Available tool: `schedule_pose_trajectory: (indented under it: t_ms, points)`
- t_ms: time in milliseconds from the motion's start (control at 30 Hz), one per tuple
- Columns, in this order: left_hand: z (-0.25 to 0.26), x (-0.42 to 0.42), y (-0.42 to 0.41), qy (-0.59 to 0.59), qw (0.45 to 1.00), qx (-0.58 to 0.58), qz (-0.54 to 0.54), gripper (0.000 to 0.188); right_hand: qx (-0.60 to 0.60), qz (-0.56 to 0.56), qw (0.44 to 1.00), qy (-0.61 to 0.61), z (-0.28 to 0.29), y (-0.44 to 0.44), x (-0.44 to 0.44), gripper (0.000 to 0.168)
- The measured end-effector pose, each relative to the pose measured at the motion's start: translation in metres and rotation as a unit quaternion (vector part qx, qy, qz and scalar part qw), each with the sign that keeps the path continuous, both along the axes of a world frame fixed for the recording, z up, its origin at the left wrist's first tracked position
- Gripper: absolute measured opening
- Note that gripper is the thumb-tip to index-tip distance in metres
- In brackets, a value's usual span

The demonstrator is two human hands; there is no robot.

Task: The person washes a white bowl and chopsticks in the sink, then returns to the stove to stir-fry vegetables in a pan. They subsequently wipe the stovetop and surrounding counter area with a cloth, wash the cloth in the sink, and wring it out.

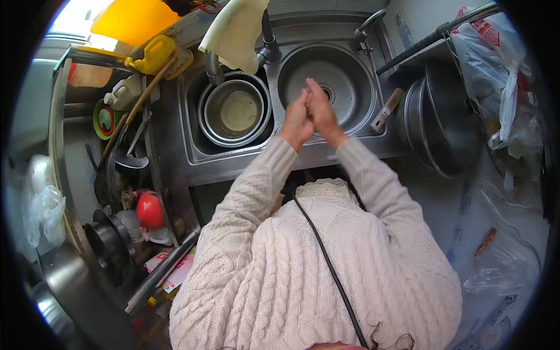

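Observation:
My left hand (297, 122) and my right hand (323, 114) meet palm to palm over the near left part of a round stainless steel sink basin (354, 78). Their fingers point away from me, with some blur on the right hand. Whatever may lie between the palms is hidden. The drain (327, 92) shows just beyond the right hand. To the left, a metal bowl (210, 105) with clear liquid in it sits inside a larger metal basin (236, 144), in the rectangular sink (191, 151). A pale yellow cloth (236, 37) drapes over the faucet (214, 70).
A flat brush (387, 110) lies on the sink's right rim. Large metal pans (450, 122) stand on edge at the right, below hanging plastic bags (490, 65). Left are a yellow jug (155, 54), a ladle (131, 159) and a shelf frame (59, 131). A second tap (361, 39) stands behind.

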State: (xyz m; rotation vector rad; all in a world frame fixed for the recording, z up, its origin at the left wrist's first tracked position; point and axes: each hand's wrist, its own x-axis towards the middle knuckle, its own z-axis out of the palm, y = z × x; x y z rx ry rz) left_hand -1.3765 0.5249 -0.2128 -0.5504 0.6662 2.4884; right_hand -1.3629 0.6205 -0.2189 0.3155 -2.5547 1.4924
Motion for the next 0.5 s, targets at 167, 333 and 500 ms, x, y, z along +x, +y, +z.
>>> schedule_pose_trajectory:
  t_ms: [167,333,500]
  points:
    - [-0.003,0.009,0.015,-0.004,1.0,-0.015,0.023,0.04,-0.042,0.004,0.999,-0.02,0.013,0.001,-0.008,0.043]
    - [-0.006,0.0,0.008,0.001,1.0,0.015,0.016,0.043,-0.143,0.034,0.988,-0.041,-0.011,-0.001,0.009,0.045]
    - [-0.004,0.021,0.021,-0.024,0.999,0.005,-0.03,0.043,0.033,-0.021,0.999,-0.032,0.004,0.014,-0.011,0.041]
